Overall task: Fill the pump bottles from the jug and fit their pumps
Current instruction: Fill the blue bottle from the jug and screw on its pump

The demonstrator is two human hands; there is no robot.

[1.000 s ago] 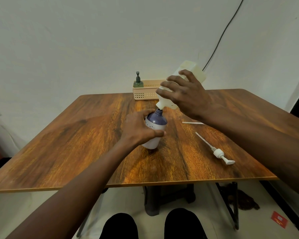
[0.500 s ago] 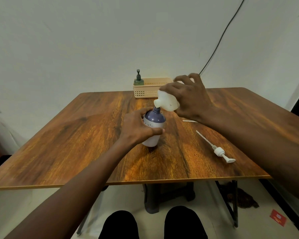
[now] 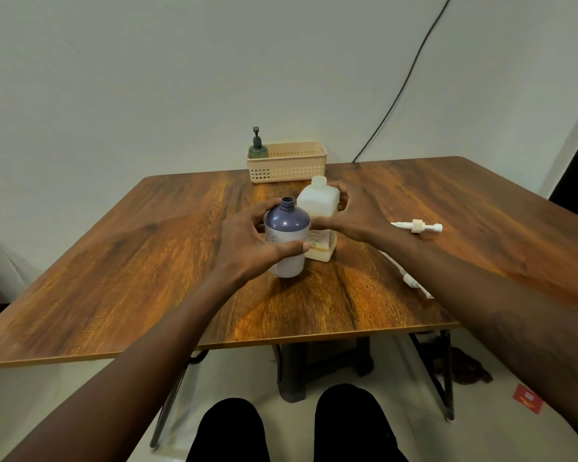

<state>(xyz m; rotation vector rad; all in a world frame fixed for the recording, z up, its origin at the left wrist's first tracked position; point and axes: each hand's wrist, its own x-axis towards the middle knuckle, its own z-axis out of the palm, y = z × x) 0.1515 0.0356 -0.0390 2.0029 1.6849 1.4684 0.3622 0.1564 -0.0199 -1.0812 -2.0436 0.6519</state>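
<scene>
Purple bottle (image 3: 286, 235) stands uncapped at frame centre, left hand (image 3: 247, 241) gripping it; right hand (image 3: 354, 215) clasps the upright jug (image 3: 318, 208) just behind.

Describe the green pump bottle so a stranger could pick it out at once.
Look to the far edge of the wooden table, where a beige slotted basket stands against the wall. The green pump bottle stands upright in the basket's left end. It is the only bottle with its pump fitted; the purple-topped bottle and the jug stand open-necked.

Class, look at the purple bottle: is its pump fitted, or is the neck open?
Open. The purple bottle shows a bare threaded neck, and two pumps lie loose on the table.
</scene>
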